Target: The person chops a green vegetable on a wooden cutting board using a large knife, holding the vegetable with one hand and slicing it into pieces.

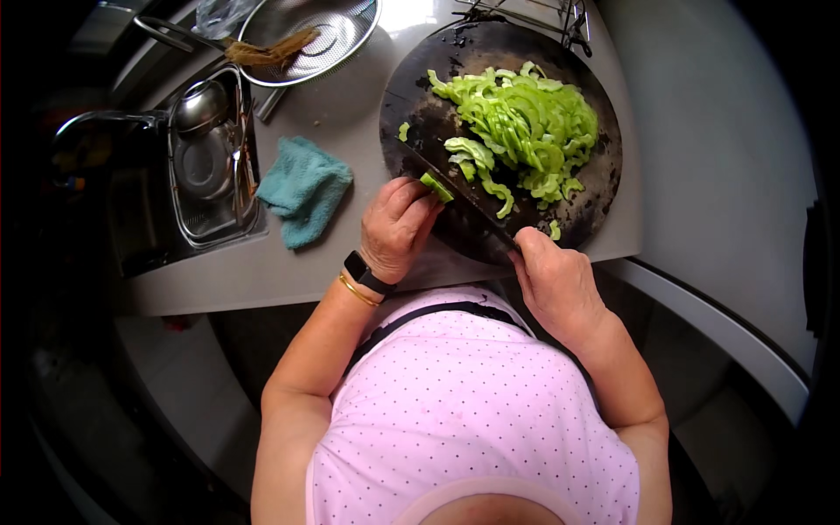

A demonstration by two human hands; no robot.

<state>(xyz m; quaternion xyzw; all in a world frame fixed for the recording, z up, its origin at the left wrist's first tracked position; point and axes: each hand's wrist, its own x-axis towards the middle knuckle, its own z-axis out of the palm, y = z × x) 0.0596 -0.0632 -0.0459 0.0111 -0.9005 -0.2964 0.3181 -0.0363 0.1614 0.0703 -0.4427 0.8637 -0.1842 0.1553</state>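
Note:
My left hand pinches a short green piece of bitter melon at the left side of a round, dark-stained chopping board. In my right hand is the handle of a kitchen knife. Its dark blade runs up and left across the board, right beside the held piece. Beyond the blade lies a large heap of thin, pale green bitter melon slices. A few loose slices lie nearer the knife, and one small slice sits apart at the left. My fingers partly hide the held piece.
A folded teal cloth lies on the counter left of the board. Farther left is a sink with a wire basket holding metal bowls. A mesh strainer with a brown fibrous scrubber stands behind; a wire rack is beyond the board.

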